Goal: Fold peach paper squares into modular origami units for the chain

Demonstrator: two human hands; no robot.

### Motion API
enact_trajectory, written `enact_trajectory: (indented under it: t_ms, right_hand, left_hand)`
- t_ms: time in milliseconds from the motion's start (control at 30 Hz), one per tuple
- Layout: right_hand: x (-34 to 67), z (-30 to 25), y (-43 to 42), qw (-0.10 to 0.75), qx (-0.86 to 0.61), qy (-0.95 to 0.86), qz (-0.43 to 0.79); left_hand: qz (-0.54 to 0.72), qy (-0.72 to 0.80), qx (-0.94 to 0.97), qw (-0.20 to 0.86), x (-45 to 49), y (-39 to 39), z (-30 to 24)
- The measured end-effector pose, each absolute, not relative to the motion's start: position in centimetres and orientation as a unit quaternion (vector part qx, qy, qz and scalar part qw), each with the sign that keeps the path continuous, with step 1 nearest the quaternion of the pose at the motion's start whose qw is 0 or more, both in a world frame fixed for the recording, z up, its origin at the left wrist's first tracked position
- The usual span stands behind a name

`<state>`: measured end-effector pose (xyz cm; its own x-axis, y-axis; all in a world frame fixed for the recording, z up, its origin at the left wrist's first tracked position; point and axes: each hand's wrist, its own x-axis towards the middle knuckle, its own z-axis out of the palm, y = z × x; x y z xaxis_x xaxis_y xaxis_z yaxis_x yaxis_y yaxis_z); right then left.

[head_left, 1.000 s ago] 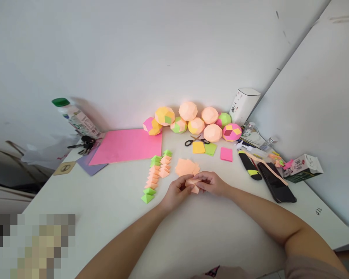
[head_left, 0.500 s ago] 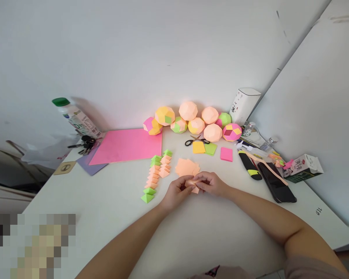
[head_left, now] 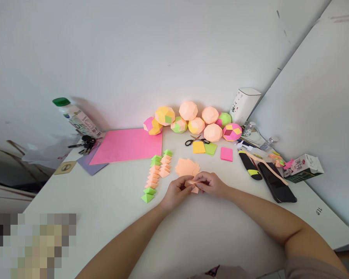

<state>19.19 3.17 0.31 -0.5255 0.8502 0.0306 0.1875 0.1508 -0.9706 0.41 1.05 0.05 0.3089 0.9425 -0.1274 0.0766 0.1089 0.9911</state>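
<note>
Between my hands is a small piece of peach paper [head_left: 194, 189], partly folded. My left hand [head_left: 178, 191] pinches it from the left, thumb in front and fingers behind. From the other side my right hand [head_left: 211, 184] grips the same paper, its fingertips close to those of the left. The fingers hide much of the folds. Just behind the hands lies a loose pile of peach paper squares [head_left: 186, 166]. To the left, folded peach paper pieces [head_left: 153, 175] stand in two rows with green folded pieces [head_left: 147, 198] at the ends.
Paper balls [head_left: 188, 111] line the wall at the back. In front of them lie black scissors [head_left: 197, 140] and sticky-note pads [head_left: 226, 154]. A pink sheet [head_left: 128, 145] and a bottle [head_left: 78, 118] are at left; a utility knife [head_left: 250, 166], phone [head_left: 276, 182] and carton [head_left: 304, 168] at right.
Almost nothing differs. Both hands stay in place on the peach paper, with only a very slight shift of the fingers.
</note>
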Motion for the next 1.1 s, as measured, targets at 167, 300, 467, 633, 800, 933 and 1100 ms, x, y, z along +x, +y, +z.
enact_trajectory:
  t_ms: [167,300,467,633,800,933,1100]
  right_hand:
    - [19.17,0.26,3.16,0.31,-0.374,-0.694,0.531]
    - [19.27,0.05,3.21,0.306,-0.373,-0.699,0.527]
    - [19.42,-0.22,3.29,0.303,-0.371,-0.706,0.522]
    - [19.36,-0.14,3.26,0.302,-0.373,-0.7,0.528]
    - [19.31,0.02,3.25,0.302,-0.375,-0.7,0.527]
    - [19.33,-0.04,3.29,0.301,-0.374,-0.702,0.525]
    - [19.4,-0.29,3.35,0.3,-0.372,-0.707,0.522]
  left_hand:
    - [0.368,0.455,0.563,0.584,0.38,1.08,-0.13]
    - [0.368,0.455,0.564,0.582,0.38,1.07,-0.02]
    - [0.368,0.461,0.557,0.585,0.45,0.96,0.38]
    - [0.37,0.458,0.557,0.585,0.45,0.96,0.33]
    - [0.368,0.453,0.564,0.584,0.36,1.01,0.15]
    - [0.367,0.451,0.571,0.579,0.34,1.03,0.17]
    - [0.369,0.451,0.566,0.583,0.36,1.0,0.08]
